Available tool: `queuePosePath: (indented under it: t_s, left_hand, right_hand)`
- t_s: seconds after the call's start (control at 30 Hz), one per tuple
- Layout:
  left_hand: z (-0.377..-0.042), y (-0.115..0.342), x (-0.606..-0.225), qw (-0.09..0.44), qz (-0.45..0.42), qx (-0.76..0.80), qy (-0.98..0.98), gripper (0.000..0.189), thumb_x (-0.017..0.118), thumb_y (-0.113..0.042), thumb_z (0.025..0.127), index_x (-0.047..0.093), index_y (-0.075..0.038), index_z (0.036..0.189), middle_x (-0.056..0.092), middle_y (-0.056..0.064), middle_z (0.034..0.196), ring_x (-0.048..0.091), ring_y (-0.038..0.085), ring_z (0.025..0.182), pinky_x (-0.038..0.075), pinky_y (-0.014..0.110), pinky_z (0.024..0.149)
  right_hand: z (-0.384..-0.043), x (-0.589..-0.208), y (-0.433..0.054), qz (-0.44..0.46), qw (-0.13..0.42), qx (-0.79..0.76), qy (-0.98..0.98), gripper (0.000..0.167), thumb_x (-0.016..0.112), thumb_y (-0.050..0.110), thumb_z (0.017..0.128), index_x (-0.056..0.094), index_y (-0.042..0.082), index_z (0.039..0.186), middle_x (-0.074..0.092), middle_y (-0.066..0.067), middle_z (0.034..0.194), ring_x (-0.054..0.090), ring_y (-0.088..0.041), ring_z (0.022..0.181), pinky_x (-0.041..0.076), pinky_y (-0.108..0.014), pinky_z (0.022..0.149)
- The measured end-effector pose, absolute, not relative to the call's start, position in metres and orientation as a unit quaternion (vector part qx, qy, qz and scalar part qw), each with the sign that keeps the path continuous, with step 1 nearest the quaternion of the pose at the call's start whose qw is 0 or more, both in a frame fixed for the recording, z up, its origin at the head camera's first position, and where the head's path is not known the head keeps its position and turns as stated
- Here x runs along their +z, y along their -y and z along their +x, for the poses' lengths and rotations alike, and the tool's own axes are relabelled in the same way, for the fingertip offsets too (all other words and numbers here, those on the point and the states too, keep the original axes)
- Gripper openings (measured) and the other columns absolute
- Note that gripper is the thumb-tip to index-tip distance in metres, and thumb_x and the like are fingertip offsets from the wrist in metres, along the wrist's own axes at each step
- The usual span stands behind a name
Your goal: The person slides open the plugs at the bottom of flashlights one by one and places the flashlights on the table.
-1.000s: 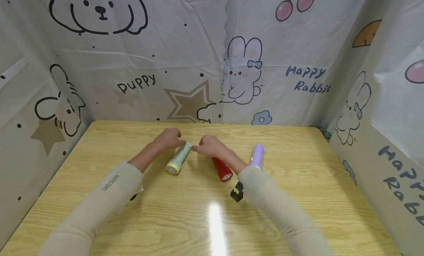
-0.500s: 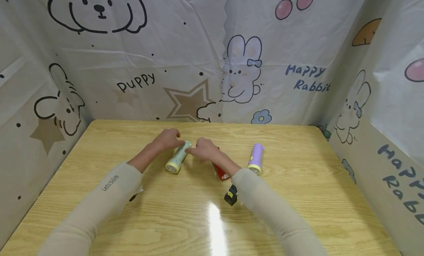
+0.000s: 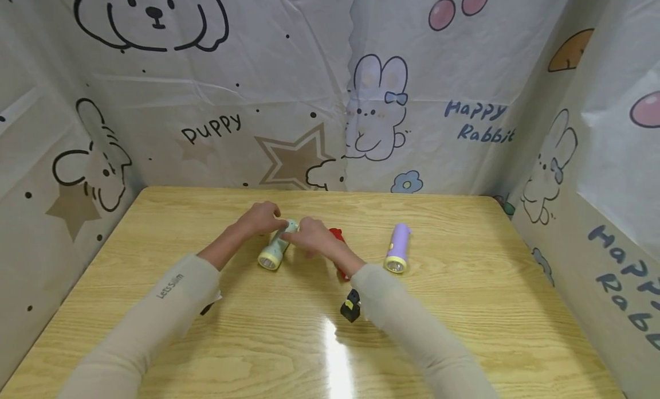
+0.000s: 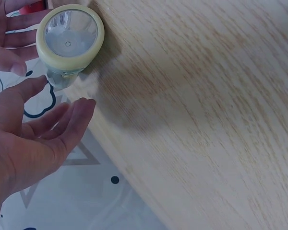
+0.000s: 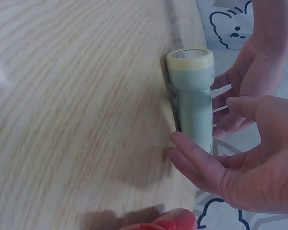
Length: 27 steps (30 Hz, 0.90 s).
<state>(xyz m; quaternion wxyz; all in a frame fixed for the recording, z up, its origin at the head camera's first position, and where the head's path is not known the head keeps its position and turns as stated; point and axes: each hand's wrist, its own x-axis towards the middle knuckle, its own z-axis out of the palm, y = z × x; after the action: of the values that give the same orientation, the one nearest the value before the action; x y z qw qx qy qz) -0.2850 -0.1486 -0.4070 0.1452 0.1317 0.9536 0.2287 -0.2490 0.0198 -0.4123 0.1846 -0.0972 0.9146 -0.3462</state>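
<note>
A pale green flashlight [image 3: 277,245] with a cream-rimmed lens lies on the table, lens toward the near side. My left hand [image 3: 260,218] is at its left side, thumb near the tail end. From the other side my right hand [image 3: 311,237] reaches across the barrel with loose fingers. In the right wrist view, the right hand's fingers [image 5: 197,160] overlap the tail of the green flashlight [image 5: 194,103], while the left hand [image 5: 259,67] is behind it. The left wrist view shows the left hand [image 4: 38,136] with relaxed fingers, apart from the lens head [image 4: 97,38].
A red flashlight [image 3: 337,234] lies under the right forearm, partly hidden. Farther right is a purple flashlight [image 3: 399,241]. A small black object with a yellow mark [image 3: 350,308] shows beside the right sleeve. Printed cloth [image 3: 289,89] encloses the wooden table [image 3: 289,341] at back and sides.
My right hand has moved left and slightly nearer, from beside the green flashlight's tail to over its barrel. The left hand and the flashlights stay about where they were.
</note>
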Motion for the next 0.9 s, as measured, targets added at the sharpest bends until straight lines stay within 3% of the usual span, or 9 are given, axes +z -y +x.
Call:
queuePosePath:
  t_s: [0.1, 0.27, 0.53, 0.7, 0.8, 0.9]
  left_hand:
    - [-0.285, 0.149, -0.408, 0.148, 0.129, 0.232, -0.953, 0.052, 0.061, -0.028, 0.098, 0.055, 0.014, 0.127, 0.062, 0.029, 0.122, 0.063, 0.024, 0.077, 0.054, 0.032, 0.066]
    - [-0.286, 0.15, -0.409, 0.152, 0.127, 0.242, -0.95, 0.051, 0.061, -0.028, 0.097, 0.057, 0.014, 0.125, 0.064, 0.027, 0.119, 0.061, 0.022, 0.075, 0.052, 0.031, 0.065]
    - [-0.285, 0.151, -0.408, 0.157, 0.127, 0.253, -0.946, 0.049, 0.059, -0.026, 0.097, 0.057, 0.014, 0.124, 0.065, 0.025, 0.114, 0.06, 0.022, 0.071, 0.051, 0.028, 0.061]
    - [-0.283, 0.148, -0.408, 0.162, 0.126, 0.275, -0.939, 0.045, 0.06, -0.025, 0.097, 0.06, 0.013, 0.12, 0.064, 0.027, 0.116, 0.065, 0.027, 0.082, 0.059, 0.033, 0.067]
    - [-0.283, 0.146, -0.407, 0.169, 0.127, 0.291, -0.933, 0.039, 0.06, -0.024, 0.097, 0.063, 0.012, 0.114, 0.066, 0.024, 0.111, 0.066, 0.03, 0.087, 0.061, 0.037, 0.071]
    - [-0.284, 0.143, -0.407, 0.172, 0.128, 0.29, -0.933, 0.031, 0.061, -0.023, 0.097, 0.067, 0.007, 0.1, 0.068, 0.016, 0.094, 0.066, 0.028, 0.082, 0.061, 0.037, 0.07]
  right_hand:
    - [-0.25, -0.414, -0.017, -0.099, 0.18, -0.332, -0.921, 0.044, 0.065, 0.043, 0.095, 0.045, 0.012, 0.071, 0.042, 0.001, 0.058, 0.07, -0.031, 0.065, 0.057, -0.034, 0.056]
    - [-0.251, -0.413, -0.013, -0.106, 0.18, -0.325, -0.922, 0.046, 0.064, 0.043, 0.095, 0.046, 0.012, 0.067, 0.043, 0.0, 0.053, 0.069, -0.031, 0.061, 0.04, -0.023, 0.04]
    - [-0.249, -0.414, -0.008, -0.09, 0.167, -0.337, -0.922, 0.047, 0.066, 0.042, 0.094, 0.046, 0.013, 0.063, 0.043, 0.001, 0.05, 0.069, -0.03, 0.061, 0.04, -0.022, 0.039]
    - [-0.248, -0.416, -0.007, -0.085, 0.159, -0.336, -0.924, 0.048, 0.067, 0.04, 0.095, 0.048, 0.012, 0.062, 0.045, 0.0, 0.049, 0.07, -0.029, 0.061, 0.039, -0.021, 0.039]
    - [-0.248, -0.417, -0.006, -0.086, 0.159, -0.335, -0.925, 0.047, 0.067, 0.038, 0.096, 0.049, 0.012, 0.061, 0.045, 0.0, 0.047, 0.069, -0.029, 0.061, 0.038, -0.021, 0.038]
    - [-0.249, -0.419, -0.005, -0.088, 0.159, -0.336, -0.924, 0.045, 0.066, 0.037, 0.096, 0.05, 0.012, 0.062, 0.045, 0.001, 0.048, 0.069, -0.027, 0.061, 0.038, -0.02, 0.038]
